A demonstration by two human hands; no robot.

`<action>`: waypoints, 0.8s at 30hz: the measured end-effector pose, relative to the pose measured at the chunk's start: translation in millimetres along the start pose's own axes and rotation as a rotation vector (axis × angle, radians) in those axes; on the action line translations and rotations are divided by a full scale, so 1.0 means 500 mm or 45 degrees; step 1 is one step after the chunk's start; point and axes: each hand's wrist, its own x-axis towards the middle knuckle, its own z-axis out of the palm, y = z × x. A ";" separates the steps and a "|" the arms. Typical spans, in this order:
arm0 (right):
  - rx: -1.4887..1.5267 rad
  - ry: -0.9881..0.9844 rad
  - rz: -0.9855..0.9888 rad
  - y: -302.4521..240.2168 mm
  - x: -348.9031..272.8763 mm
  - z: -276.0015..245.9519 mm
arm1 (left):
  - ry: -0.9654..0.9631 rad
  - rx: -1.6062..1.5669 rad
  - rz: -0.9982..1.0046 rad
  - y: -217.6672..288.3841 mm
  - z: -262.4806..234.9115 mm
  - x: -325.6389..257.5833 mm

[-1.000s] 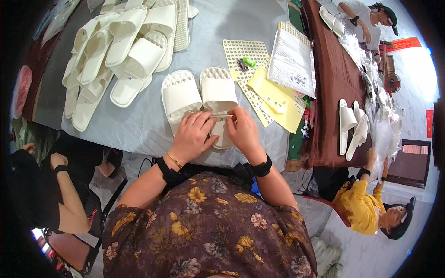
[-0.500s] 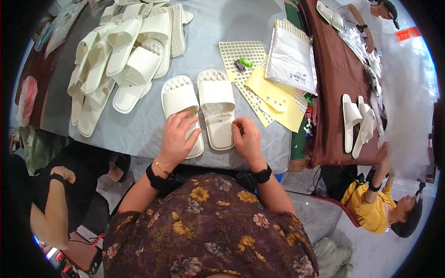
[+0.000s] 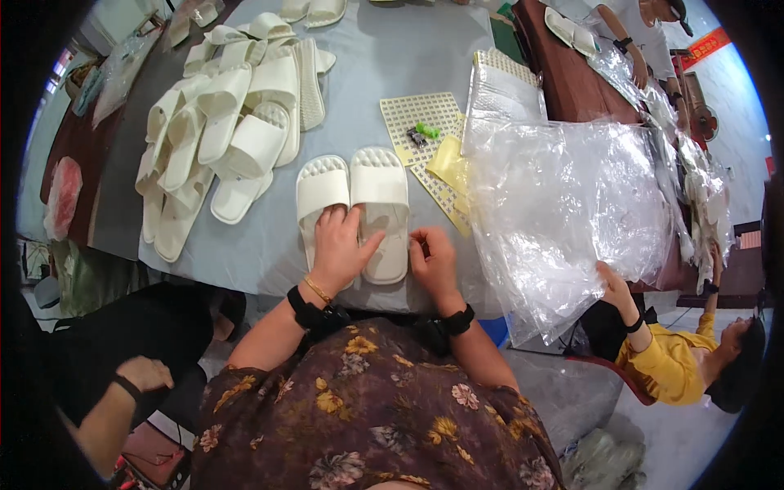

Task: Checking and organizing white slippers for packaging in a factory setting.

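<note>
Two cream slippers lie side by side in front of me, toes away, a left slipper [image 3: 321, 189] and a right slipper [image 3: 380, 184]. My left hand [image 3: 343, 249] rests across them with its fingers apart; the fingertips are at the left slipper's strap opening, and the thumb is over the right slipper's insole. I cannot tell how far the fingertips go under the strap. Close to the right slipper's outer edge, my right hand [image 3: 433, 260] has its fingers curled in a pinch. Whatever they may hold is hidden.
A heap of cream slippers [image 3: 224, 110] covers the table's left side. Yellow sticker sheets [image 3: 420, 122], a small green item [image 3: 427, 130] and a padded silver bag [image 3: 502, 98] lie right. A co-worker's hand [image 3: 614, 290] holds a large clear plastic bag [image 3: 563, 220] over the table's right edge.
The co-worker's clear plastic bag has swung in from the right, covering part of the sheets and silver bag. My left fingers have shifted toward the strap opening. My right hand stays beside the slipper.
</note>
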 end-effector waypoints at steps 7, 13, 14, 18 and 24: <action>0.032 0.015 0.111 -0.002 -0.015 -0.015 | 0.216 -0.097 0.179 0.036 -0.086 0.028; 0.119 -0.210 0.153 -0.071 -0.031 -0.047 | 0.559 0.112 0.164 -0.080 -0.234 0.188; 0.176 -0.349 0.134 -0.104 -0.039 -0.071 | 0.516 0.145 0.083 -0.118 -0.269 0.215; 0.391 -0.737 -0.124 -0.213 -0.050 -0.239 | 0.253 0.663 -0.194 -0.183 -0.321 0.252; 0.736 1.007 0.233 -0.124 -0.139 -0.507 | 0.149 0.450 0.008 -0.131 -0.249 0.210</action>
